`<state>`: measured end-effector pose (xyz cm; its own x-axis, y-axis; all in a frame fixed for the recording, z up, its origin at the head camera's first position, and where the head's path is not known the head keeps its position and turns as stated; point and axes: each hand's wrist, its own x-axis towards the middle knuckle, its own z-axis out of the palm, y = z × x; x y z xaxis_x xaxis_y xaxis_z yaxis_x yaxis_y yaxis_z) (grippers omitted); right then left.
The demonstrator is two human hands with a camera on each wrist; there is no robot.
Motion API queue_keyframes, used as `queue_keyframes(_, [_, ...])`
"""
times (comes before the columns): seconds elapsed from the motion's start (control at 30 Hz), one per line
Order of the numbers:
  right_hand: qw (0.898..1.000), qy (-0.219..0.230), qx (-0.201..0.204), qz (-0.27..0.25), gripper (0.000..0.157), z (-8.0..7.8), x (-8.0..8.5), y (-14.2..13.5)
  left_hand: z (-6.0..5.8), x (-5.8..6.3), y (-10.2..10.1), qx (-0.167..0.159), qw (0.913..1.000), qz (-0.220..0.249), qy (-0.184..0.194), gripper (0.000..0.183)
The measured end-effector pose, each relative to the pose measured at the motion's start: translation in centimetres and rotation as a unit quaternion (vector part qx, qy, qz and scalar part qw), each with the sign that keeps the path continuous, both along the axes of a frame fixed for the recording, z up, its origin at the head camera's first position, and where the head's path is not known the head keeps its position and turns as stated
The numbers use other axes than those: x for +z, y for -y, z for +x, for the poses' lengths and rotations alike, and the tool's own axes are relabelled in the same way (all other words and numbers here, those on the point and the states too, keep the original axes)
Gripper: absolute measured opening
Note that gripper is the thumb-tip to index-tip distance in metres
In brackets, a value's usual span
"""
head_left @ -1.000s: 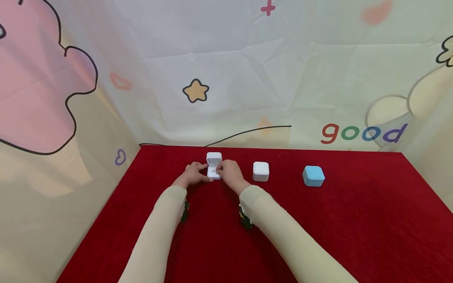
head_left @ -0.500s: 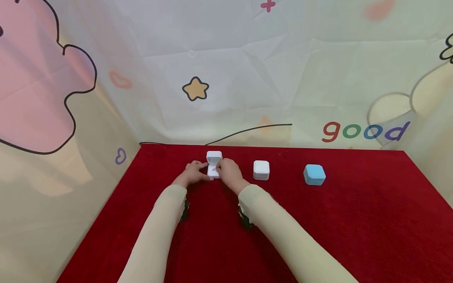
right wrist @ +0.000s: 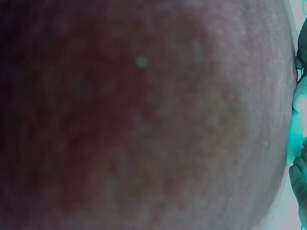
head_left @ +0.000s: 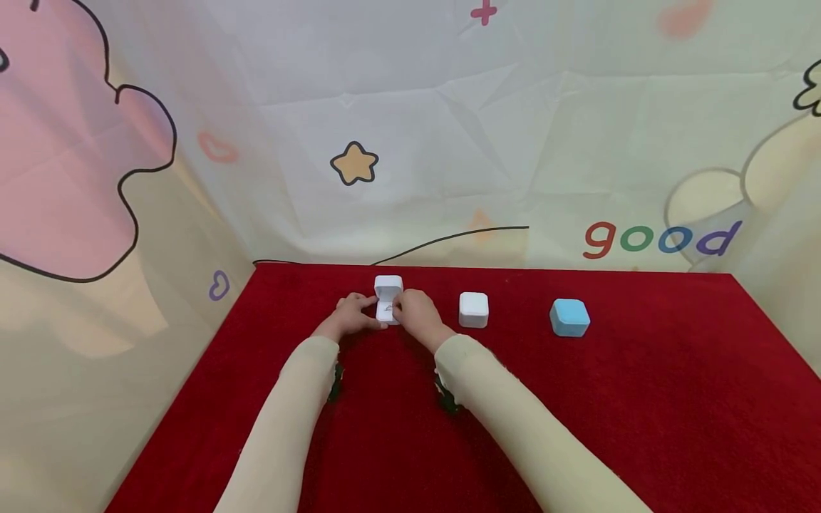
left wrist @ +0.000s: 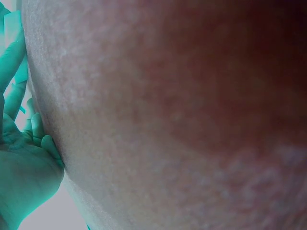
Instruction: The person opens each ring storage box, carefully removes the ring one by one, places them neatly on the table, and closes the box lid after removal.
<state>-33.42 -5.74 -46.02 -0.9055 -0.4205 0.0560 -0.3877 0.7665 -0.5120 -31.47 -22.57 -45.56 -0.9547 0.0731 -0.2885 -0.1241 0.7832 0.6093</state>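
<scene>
A white ring box stands near the far edge of the red cloth, its lid raised. My left hand holds it from the left, thumb along the front and index finger by the hinge side. Inside on the white cushion is a small silver-coloured ring. Fingertips of my right hand reach into the box from the right and pinch at the ring, partly hiding it. Both wrist views are mostly blocked by a blurred close surface; part of the left hand shows at the left wrist view's edge.
To the right of the hands stands a closed white ring box. Farther right is a closed light blue one. Red cloth covers the table, and a printed curtain hangs behind its far edge.
</scene>
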Motion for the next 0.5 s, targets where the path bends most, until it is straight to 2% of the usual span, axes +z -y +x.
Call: queue_keyframes(0.5, [0.999,0.039,-0.019,-0.019,0.021,-0.02,0.72,-0.33,-0.47,-0.63,0.31,-0.002,1.0000,-0.003,-0.002,0.075])
